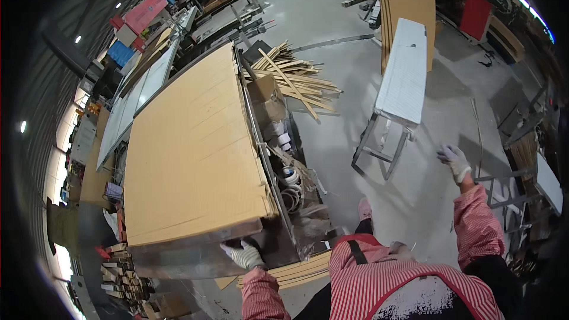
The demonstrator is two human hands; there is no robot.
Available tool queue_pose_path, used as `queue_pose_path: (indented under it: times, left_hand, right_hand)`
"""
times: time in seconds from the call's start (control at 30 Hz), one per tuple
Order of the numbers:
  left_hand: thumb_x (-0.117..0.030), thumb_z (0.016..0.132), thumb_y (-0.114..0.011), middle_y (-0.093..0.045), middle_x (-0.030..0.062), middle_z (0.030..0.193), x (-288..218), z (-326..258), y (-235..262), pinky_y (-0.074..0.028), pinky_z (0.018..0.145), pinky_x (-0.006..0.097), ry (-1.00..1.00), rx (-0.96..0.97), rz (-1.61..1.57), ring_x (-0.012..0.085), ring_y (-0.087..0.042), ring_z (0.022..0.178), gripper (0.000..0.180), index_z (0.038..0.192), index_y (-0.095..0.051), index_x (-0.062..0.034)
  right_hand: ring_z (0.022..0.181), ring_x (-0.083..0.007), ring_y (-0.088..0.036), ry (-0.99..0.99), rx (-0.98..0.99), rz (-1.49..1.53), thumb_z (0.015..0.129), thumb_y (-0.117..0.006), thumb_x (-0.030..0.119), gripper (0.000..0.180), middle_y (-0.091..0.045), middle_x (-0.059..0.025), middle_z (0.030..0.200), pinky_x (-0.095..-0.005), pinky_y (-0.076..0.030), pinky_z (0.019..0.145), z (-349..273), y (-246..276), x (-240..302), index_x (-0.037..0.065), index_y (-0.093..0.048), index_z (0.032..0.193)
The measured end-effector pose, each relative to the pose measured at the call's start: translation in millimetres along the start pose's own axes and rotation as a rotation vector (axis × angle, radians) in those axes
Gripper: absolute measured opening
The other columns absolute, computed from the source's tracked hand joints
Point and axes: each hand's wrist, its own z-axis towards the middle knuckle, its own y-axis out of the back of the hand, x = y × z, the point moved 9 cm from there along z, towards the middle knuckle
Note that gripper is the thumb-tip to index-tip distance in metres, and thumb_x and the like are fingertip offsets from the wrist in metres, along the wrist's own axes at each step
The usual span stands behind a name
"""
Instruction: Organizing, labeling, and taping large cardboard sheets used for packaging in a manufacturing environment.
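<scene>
My gloved left hand (244,255) has its grip clamped on the near edge of the tan board (192,148), which lies flat on the metal counter (195,261). My right hand (454,160) hangs free over the grey concrete floor (427,184), fingers loosely apart, near a white bench (404,71). Wood strips (296,80) litter the floor beyond the counter.

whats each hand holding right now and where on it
The left hand grips the near edge of the large tan board, at its near right corner. The right hand holds nothing.
</scene>
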Motion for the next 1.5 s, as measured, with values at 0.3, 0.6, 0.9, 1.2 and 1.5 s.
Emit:
queue_pose_path:
  times: [0.3,0.6,0.9,1.2,1.5]
  left_hand:
    - [-0.017,0.092,-0.036,-0.056,0.0074,0.101,136,13,-35,-0.046,0.077,0.029,0.313,-0.010,-0.537,0.0162,-0.054,0.087,0.034,0.120,-0.046,-0.0006]
    - [-0.030,0.075,-0.066,-0.059,0.0090,0.086,40,6,-34,-0.046,0.056,0.036,0.835,0.028,-0.914,0.0203,-0.056,0.068,0.039,0.096,-0.057,0.0018]
    - [-0.030,0.085,-0.054,-0.051,0.0135,0.111,-8,-5,-36,-0.045,0.082,0.030,0.959,0.268,-0.662,0.0228,-0.054,0.094,0.056,0.127,-0.036,0.0009]
    - [-0.029,0.085,-0.055,-0.051,0.0140,0.111,-63,-2,-53,-0.046,0.082,0.030,1.177,0.007,-0.684,0.0233,-0.053,0.095,0.056,0.128,-0.035,0.0011]
    - [-0.028,0.084,-0.056,-0.051,0.0144,0.112,-82,-13,-59,-0.046,0.081,0.031,1.289,-0.140,-0.700,0.0238,-0.053,0.096,0.057,0.128,-0.035,0.0013]
  right_hand:
    - [0.071,-0.0111,-0.052,0.116,0.661,-0.439,0.086,-0.056,0.028,0.033,-0.060,-0.0013,0.079,-0.0256,-0.043,0.066,104,-195,9,-0.001,-0.058,0.102]
    - [0.094,-0.0235,-0.058,0.306,0.911,-0.690,0.083,-0.058,0.035,0.040,-0.062,-0.0135,0.103,-0.0316,-0.045,0.081,235,-406,113,0.004,-0.057,0.107]
    - [0.102,-0.0240,-0.055,0.483,1.187,-0.333,0.080,-0.064,0.028,0.049,-0.056,-0.0173,0.111,-0.0327,-0.043,0.089,350,-675,205,-0.002,-0.049,0.116]
    - [0.111,-0.0333,-0.048,1.022,0.795,-1.134,0.071,-0.062,0.050,0.075,-0.048,-0.0219,0.121,-0.0373,-0.038,0.094,456,-915,309,-0.002,-0.043,0.123]
    - [0.103,-0.0356,-0.054,0.877,0.868,-1.241,0.063,-0.064,0.060,0.085,-0.054,-0.0228,0.111,-0.0374,-0.043,0.087,523,-1020,276,-0.002,-0.046,0.117]
